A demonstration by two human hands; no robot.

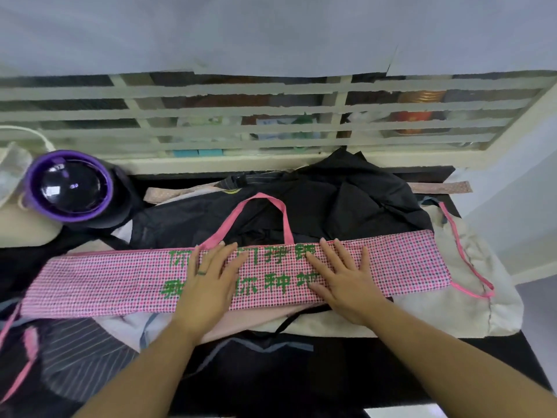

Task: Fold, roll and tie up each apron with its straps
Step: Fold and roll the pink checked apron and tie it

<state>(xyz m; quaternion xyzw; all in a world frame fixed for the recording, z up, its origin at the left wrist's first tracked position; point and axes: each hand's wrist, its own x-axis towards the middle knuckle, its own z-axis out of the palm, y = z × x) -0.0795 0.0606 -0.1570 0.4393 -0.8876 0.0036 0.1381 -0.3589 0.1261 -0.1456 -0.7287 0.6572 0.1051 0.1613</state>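
A pink checked apron (pixel 99 282) with green characters lies folded into a long flat band across the pile. Its pink neck loop (pixel 256 203) sticks up behind the band, over a black apron (pixel 346 206). My left hand (pixel 211 282) presses flat on the band left of centre, fingers straight, a ring on one finger. To its right, my right hand (pixel 343 279) lies flat on the band with fingers spread. A pink strap (pixel 18 384) trails off the band's left end, down toward the near left corner.
A cream apron (pixel 470 282) with pink trim lies under the band's right end. A striped grey apron (pixel 78 351) sits at the near left. A purple-rimmed domed container (pixel 69 185) stands at the far left. A slatted window grille (pixel 271 116) runs behind the dark table (pixel 452 366).
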